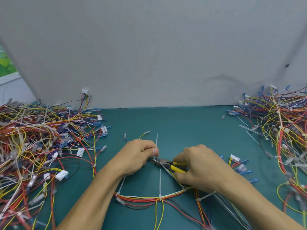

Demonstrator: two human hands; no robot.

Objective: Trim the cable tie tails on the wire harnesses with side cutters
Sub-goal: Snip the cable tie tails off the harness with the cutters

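A wire harness (149,198) of red, yellow and white wires lies on the green mat in front of me, with several white cable tie tails sticking up. My left hand (137,156) grips part of the harness and pinches one upright tie tail (156,141) between thumb and finger. My right hand (197,166) holds yellow-handled side cutters (167,164). Their jaws sit at the base of that tail, just right of my left thumb. Other untrimmed tails stand at the harness's lower loop (160,181).
A big tangled pile of harnesses (38,146) covers the left of the mat, another pile (282,133) the right. A white connector with blue terminals (235,159) lies right of my right hand. A grey wall panel (149,55) stands behind the green mat (182,127).
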